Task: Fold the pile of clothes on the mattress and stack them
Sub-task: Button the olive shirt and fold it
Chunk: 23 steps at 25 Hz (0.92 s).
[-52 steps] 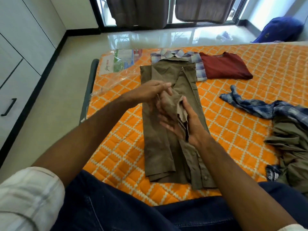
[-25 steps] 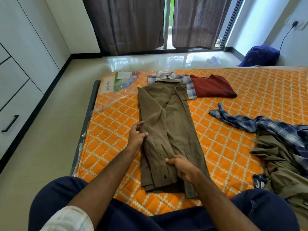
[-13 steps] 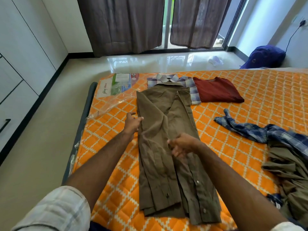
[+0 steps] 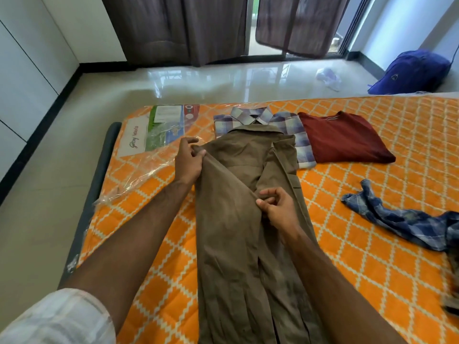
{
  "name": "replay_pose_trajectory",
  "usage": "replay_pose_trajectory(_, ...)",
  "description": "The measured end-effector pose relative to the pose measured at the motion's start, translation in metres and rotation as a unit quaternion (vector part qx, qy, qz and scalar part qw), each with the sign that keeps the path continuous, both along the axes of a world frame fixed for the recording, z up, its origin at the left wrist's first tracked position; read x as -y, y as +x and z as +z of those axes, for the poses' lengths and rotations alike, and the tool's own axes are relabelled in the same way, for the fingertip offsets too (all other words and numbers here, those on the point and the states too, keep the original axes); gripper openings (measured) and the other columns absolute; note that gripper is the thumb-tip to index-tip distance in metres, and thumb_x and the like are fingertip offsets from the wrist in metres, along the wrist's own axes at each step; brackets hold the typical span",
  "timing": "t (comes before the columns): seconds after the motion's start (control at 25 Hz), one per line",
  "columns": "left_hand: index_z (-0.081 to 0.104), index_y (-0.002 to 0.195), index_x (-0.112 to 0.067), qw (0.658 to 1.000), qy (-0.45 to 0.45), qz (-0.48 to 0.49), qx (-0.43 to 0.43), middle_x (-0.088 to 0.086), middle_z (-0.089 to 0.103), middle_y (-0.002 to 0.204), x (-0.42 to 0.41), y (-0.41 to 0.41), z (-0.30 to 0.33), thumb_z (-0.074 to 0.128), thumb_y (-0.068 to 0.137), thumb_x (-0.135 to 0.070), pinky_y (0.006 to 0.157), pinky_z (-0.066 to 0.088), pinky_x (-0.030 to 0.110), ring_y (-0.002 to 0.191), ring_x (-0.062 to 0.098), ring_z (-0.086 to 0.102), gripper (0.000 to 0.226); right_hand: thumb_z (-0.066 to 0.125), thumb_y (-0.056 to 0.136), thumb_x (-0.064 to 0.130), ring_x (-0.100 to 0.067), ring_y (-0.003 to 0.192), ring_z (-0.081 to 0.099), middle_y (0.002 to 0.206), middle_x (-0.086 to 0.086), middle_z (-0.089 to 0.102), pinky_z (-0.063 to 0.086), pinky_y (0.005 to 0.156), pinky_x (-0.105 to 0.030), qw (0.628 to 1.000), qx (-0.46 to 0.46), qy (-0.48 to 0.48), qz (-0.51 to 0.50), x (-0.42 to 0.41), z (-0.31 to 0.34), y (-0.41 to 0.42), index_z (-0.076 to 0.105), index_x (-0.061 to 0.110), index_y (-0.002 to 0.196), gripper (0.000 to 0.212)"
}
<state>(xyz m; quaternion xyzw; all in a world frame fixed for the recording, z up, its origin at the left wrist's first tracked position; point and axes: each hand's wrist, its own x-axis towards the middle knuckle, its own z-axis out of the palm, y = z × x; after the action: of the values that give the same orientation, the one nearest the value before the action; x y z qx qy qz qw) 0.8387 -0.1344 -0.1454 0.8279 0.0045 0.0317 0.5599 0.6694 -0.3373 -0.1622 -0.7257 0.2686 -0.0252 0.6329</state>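
On the orange diamond-quilted mattress [image 4: 372, 125], a long olive-brown button-up shirt [image 4: 238, 232] lies lengthwise, its collar overlapping a folded blue-and-white checked shirt [image 4: 293, 125], with a folded maroon T-shirt [image 4: 342, 140] just beside that. To fold this well, I'd say both hands should draw the side panel flat toward the middle, keeping its edge straight before halving the length. Left hand [image 4: 188, 160] reaches far forward to the shirt's left shoulder, its grip a pinch on the fabric edge, thumb over cloth. Right hand [image 4: 275, 204] sits nearer, mid-shirt, fingers curled and pinching a fold where the panels meet. Both forearms stretch out over the shirt. At the right, a crumpled dark-blue plaid shirt [image 4: 397, 217] waits unfolded.
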Motion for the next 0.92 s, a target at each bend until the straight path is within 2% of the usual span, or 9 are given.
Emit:
replay_pose_trajectory(0.16, 0.064, 0.112, -0.011, 0.995, 0.068, -0.062, 0.049, 0.002, 0.065, 0.109, 0.007, 0.014, -0.014, 0.068, 0.093, -0.013, 0.088, 0.048, 0.027, 0.102, 0.017, 0.059, 0.02, 0.071, 0.092, 0.013, -0.019, 0.078, 0.059, 0.082, -0.001, 0.06, 0.052, 0.074, -0.038, 0.989, -0.033, -0.144, 0.02, -0.001, -0.003, -0.002, 0.064, 0.019, 0.097, 0.011)
replay_pose_trajectory(0.28, 0.06, 0.123, -0.013, 0.99, 0.118, -0.028, 0.074, 0.01, 0.054, 0.125, 0.004, 0.023, -0.031, 0.073, 0.09, -0.026, 0.096, 0.036, 0.024, 0.118, 0.022, 0.048, 0.038, 0.063, 0.093, 0.026, -0.022, 0.103, 0.049, 0.113, -0.005, 0.052, 0.049, 0.088, -0.039, 0.881, 0.053, -0.468, 0.056, -0.02, 0.011, 0.001, 0.059, 0.019, 0.115, 0.023)
replay_pose_trajectory(0.36, 0.054, 0.135, -0.018, 0.991, 0.118, -0.022, 0.064, 0.009, 0.045, 0.134, -0.001, 0.029, -0.035, 0.07, 0.093, -0.03, 0.104, 0.033, 0.028, 0.127, 0.023, 0.04, 0.046, 0.054, 0.097, 0.036, -0.022, 0.122, 0.043, 0.134, -0.004, 0.046, 0.043, 0.103, -0.038, 0.834, 0.116, -0.507, 0.185, -0.042, 0.02, 0.008, 0.052, 0.022, 0.136, 0.041)
replay_pose_trajectory(0.44, 0.056, 0.132, -0.021, 0.998, 0.014, -0.061, 0.006, 0.003, 0.049, 0.129, -0.006, 0.035, -0.029, 0.055, 0.103, -0.027, 0.102, 0.041, 0.028, 0.128, 0.025, 0.047, 0.03, 0.046, 0.1, 0.047, -0.022, 0.137, 0.032, 0.152, -0.003, 0.034, 0.033, 0.115, -0.04, 0.809, 0.1, -0.511, 0.272, -0.06, 0.013, 0.017, 0.038, 0.024, 0.15, 0.055)
replay_pose_trajectory(0.52, 0.062, 0.12, -0.014, 0.987, -0.078, -0.115, -0.075, 0.005, 0.06, 0.117, -0.013, 0.045, -0.021, 0.039, 0.108, -0.018, 0.087, 0.05, 0.027, 0.117, 0.029, 0.058, 0.026, 0.047, 0.099, 0.051, -0.021, 0.133, 0.038, 0.146, -0.002, 0.041, 0.035, 0.112, -0.04, 0.836, 0.045, -0.501, 0.219, -0.059, 0.009, 0.03, 0.04, 0.024, 0.147, 0.055)
replay_pose_trajectory(0.6, 0.064, 0.117, -0.006, 0.98, -0.041, -0.167, -0.1, 0.013, 0.062, 0.117, -0.026, 0.054, -0.014, 0.035, 0.107, -0.007, 0.084, 0.053, 0.029, 0.11, 0.029, 0.06, 0.03, 0.055, 0.098, 0.047, -0.018, 0.118, 0.048, 0.126, 0.003, 0.057, 0.035, 0.103, -0.04, 0.885, -0.022, -0.432, 0.171, -0.046, 0.012, 0.042, 0.053, 0.027, 0.129, 0.037)
replay_pose_trajectory(0.76, 0.063, 0.109, -0.01, 0.955, 0.146, -0.256, 0.023, 0.006, 0.061, 0.109, -0.039, 0.064, -0.008, 0.045, 0.105, -0.01, 0.089, 0.05, 0.031, 0.101, 0.022, 0.058, 0.018, 0.066, 0.096, 0.032, -0.004, 0.091, 0.06, 0.093, 0.012, 0.067, 0.044, 0.087, -0.028, 0.944, 0.069, -0.267, 0.181, -0.025, 0.02, 0.041, 0.065, 0.03, 0.095, 0.003)
replay_pose_trajectory(0.84, 0.063, 0.102, -0.016, 0.941, 0.185, -0.264, 0.102, 0.003, 0.063, 0.1, -0.034, 0.07, -0.003, 0.05, 0.103, -0.012, 0.086, 0.052, 0.033, 0.093, 0.018, 0.058, 0.014, 0.069, 0.095, 0.027, 0.0, 0.081, 0.062, 0.085, 0.012, 0.068, 0.044, 0.071, -0.014, 0.959, 0.115, -0.211, 0.148, -0.014, 0.026, 0.035, 0.065, 0.028, 0.088, 0.008)
replay_pose_trajectory(0.92, 0.066, 0.097, -0.019, 0.914, 0.254, -0.255, 0.188, 0.001, 0.064, 0.093, -0.025, 0.078, 0.004, 0.057, 0.101, -0.022, 0.082, 0.052, 0.04, 0.087, 0.017, 0.057, 0.01, 0.072, 0.093, 0.03, 0.002, 0.08, 0.064, 0.085, 0.012, 0.07, 0.043, 0.065, -0.011, 0.969, 0.096, -0.193, 0.125, 0.003, 0.023, 0.031, 0.067, 0.026, 0.088, 0.007)
